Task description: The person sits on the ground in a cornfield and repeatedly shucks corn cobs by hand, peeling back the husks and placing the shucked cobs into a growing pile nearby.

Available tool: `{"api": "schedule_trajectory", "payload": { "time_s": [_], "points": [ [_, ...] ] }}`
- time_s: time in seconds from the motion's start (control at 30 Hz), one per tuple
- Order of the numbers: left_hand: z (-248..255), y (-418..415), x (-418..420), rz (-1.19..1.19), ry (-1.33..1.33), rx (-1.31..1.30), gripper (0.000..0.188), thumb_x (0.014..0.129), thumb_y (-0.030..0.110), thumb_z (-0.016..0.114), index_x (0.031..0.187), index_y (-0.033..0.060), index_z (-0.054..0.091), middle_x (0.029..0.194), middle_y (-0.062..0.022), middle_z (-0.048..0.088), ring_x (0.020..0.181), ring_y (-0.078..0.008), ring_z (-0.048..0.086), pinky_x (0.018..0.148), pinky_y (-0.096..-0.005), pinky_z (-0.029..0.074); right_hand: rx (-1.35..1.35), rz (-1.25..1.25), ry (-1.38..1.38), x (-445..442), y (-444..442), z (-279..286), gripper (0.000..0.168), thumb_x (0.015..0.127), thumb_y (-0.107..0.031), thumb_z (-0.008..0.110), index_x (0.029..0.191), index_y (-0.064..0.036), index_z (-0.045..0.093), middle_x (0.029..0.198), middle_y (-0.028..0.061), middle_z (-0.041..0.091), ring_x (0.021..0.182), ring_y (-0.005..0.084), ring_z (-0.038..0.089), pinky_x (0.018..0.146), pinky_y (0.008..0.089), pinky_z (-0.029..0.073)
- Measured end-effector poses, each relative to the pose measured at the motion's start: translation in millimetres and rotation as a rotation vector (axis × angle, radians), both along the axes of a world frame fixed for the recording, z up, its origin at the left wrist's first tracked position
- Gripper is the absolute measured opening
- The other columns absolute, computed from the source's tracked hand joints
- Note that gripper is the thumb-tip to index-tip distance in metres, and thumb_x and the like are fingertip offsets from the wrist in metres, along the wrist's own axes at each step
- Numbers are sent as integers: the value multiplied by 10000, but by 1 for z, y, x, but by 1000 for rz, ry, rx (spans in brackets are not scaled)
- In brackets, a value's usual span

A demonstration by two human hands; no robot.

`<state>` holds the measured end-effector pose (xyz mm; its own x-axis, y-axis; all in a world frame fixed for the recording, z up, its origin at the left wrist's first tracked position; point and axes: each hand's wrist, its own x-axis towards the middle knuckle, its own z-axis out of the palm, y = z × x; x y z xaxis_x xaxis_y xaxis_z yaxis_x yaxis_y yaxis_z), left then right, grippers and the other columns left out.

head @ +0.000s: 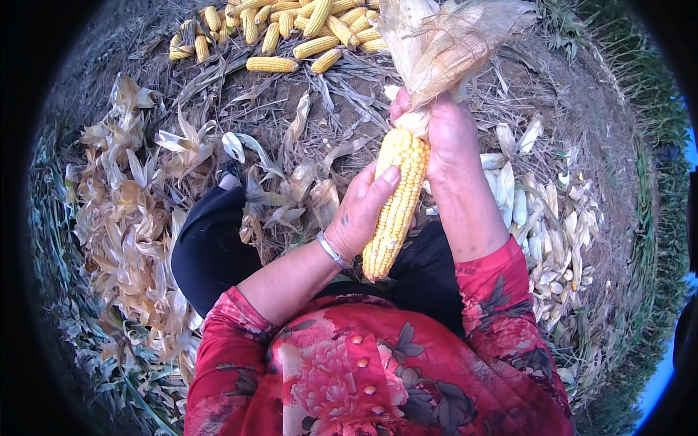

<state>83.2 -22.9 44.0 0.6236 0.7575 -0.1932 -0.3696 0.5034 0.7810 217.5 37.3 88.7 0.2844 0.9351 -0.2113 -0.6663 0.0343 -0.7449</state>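
Note:
A large yellow ear of corn (401,201) hangs tip down over my lap, its kernels bare. Around its middle my left hand (362,210) is closed, thumb lying along the kernels. My right hand (450,128) grips the husk at the base of the ear. Above that fist the pulled-back dry husk (441,49) fans out, pale and papery with brown silk strands. The husk and ear are still joined at the base. Part of the right hand's fingers is hidden behind the husk and ear.
Beyond my hands lies a pile of bare yellow corn ears (316,32). Stripped dry husks (131,218) are heaped on the left. Several ears still in their husks (545,234) lie at the right. Stalk litter covers the soil, and green plants (649,109) line the right side.

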Motion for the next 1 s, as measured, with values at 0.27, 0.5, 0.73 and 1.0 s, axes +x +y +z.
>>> {"api": "schedule_trajectory", "payload": {
  "time_s": [0.27, 0.5, 0.73, 1.0],
  "points": [
    [-18, 18, 6, 40, -254, -272, 595, 936, 608, 388, 1095, 51, 522, 783, -102, 623, 616, -194, 629, 587, -301, 543, -16, -2, 478, 9, 34, -33, 278, 966, -289, 434, 832, -55, 503, 713, 43, 542, 687, 206, 547, 654, 383, 485],
    [-119, 13, 1, 467, -42, -839, 599, 898, 640, 448, 1109, 83, 517, 808, -77, 585, 660, -211, 602, 600, -366, 526, -234, -343, 83, 25, 59, -48, 284, 957, -305, 492, 1081, -53, 531, 909, 100, 621, 800, 217, 615, 647, 368, 490],
    [-142, 11, 6, 495, -85, -687, 451, 941, 500, 484, 1090, 77, 528, 833, -71, 604, 714, -195, 615, 616, -363, 522, 160, 186, -544, -123, 44, -23, 584, 847, -232, 719, 1305, 24, 465, 1206, 123, 580, 1059, 212, 591, 929, 318, 466],
    [-103, 27, -25, 537, -240, -527, 550, 981, 512, 404, 1302, 68, 458, 1205, -110, 590, 1102, -208, 579, 934, -374, 476, 334, 702, -1308, -111, 29, -21, 785, 814, -410, 705, 1388, 11, 373, 1367, 234, 461, 1298, 332, 429, 1079, 413, 327]
  ]
}}
